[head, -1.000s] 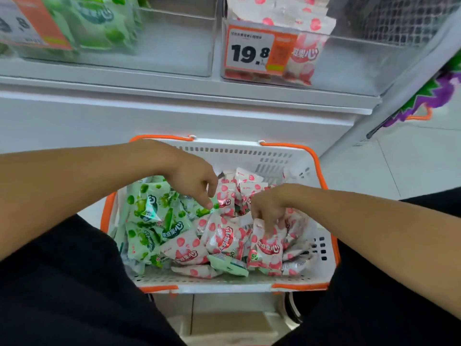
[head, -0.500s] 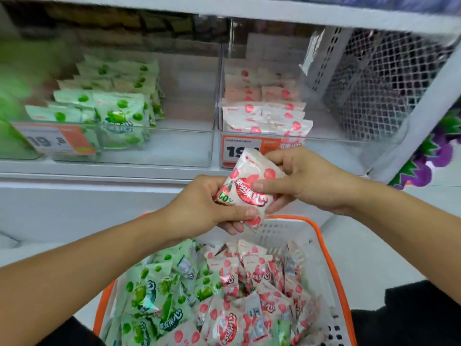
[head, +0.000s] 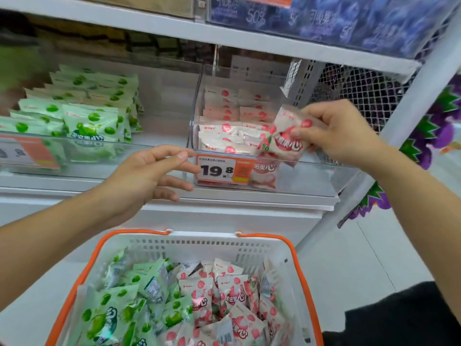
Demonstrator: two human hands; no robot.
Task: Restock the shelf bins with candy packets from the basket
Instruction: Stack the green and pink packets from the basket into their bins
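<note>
Half a second ago both hands held one packet together in front of the price tag; now the left hand [head: 147, 176] has let go and hangs with fingers relaxed and holding nothing, at about 9 o'clock from the tag, while the right hand [head: 336, 133] has carried the packet up and to the right, toward 2 o'clock.

The right hand pinches the pink-and-white strawberry candy packet [head: 284, 136] between thumb and fingers, just at the front edge of the clear plastic shelf bin [head: 311, 176] that carries the orange price tag [head: 222, 171]. I judge the step in hand to be the placing of this packet. The next move asks the hand to go over the front wall and to lay the packet on the pink packets in the bin [head: 224, 136], then to loosen its grip.

The packet is a small soft pouch, a little crumpled, white with red fruit marks and red characters; it looks light and will bend easily.

At 6 o'clock the white plastic basket with orange rim [head: 295, 258] holds many more packets, green ones [head: 119, 310] at its left and pink ones [head: 224, 295] at its right. The bin at 10 o'clock holds green apple packets [head: 92, 128].
</note>
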